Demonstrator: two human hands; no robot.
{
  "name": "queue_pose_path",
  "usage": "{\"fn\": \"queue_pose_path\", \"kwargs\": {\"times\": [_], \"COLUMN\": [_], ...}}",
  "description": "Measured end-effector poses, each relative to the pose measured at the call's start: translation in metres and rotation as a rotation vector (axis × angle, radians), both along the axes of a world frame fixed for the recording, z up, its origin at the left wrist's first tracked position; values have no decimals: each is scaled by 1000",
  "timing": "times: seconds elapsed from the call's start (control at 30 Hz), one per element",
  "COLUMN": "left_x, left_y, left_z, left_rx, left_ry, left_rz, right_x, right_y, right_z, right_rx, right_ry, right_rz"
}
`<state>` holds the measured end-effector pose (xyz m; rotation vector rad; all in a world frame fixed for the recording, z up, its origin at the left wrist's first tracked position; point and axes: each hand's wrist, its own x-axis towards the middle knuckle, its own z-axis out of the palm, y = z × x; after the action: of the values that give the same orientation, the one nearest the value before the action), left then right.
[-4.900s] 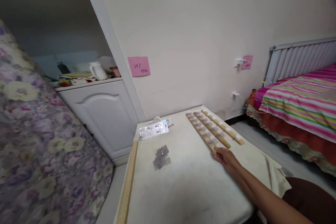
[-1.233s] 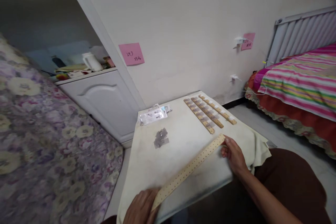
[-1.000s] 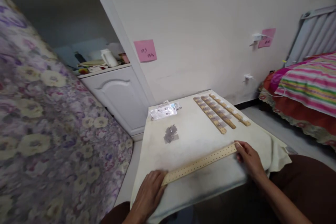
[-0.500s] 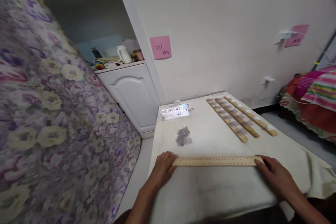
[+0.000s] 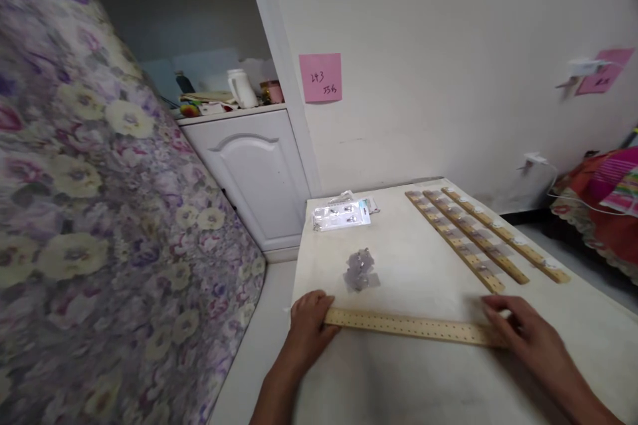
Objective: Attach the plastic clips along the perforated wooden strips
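A pale wooden strip with rows of small holes lies on the cloth-covered table, slanting down slightly to the right. My left hand is closed around its left end. My right hand is over the strip's right end, somewhat blurred, fingers loosely curled with a small gap showing between them; I see nothing held there. Beyond the strip is a small heap of grey translucent squares with shiny metal bits. Farther back lies a clear plastic package with metal pieces inside.
Three wooden strips, the nearest a strip, lie side by side at the right, bearing small translucent squares. A floral curtain hangs at the left. Behind the table stand a white cabinet and a wall with a pink note.
My right hand has come off the strip's right end and lifted slightly. The strip has turned, its right end now nearer me. My left hand keeps hold, and the camera view has shifted.
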<state>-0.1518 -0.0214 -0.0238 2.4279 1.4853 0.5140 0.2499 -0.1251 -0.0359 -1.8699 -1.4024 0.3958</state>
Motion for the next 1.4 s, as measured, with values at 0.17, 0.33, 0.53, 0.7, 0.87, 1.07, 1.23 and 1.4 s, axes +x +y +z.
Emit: {"fn": "queue_pose_path", "kwargs": {"times": [0.17,0.33,0.53,0.7,0.87,1.07,1.23,1.4], "left_x": [-12,-14,-8,-4,-2,-3,-2,3], "left_y": [3,2,2,11,23,25,20,12], "left_z": [-4,-2,-1,-4,-15,-37,-30,-8], "left_rx": [-79,-74,-84,1,73,129,184,142], "left_ry": [-103,-123,-50,-54,-96,-111,-114,-171], "left_rz": [22,-21,-25,16,46,33,77,152], "right_x": [-101,-145,-116,-114,-121,-122,-148,-169], "right_y": [78,104,57,46,48,61,109,136], "right_z": [31,30,19,19,16,14,16,11], "right_rx": [-24,-143,-205,-186,-227,-200,-171,-222], "right_ry": [111,12,-69,-107,-121,-9,-37,-110], "right_rz": [394,447,589,558,539,535,429,311]}}
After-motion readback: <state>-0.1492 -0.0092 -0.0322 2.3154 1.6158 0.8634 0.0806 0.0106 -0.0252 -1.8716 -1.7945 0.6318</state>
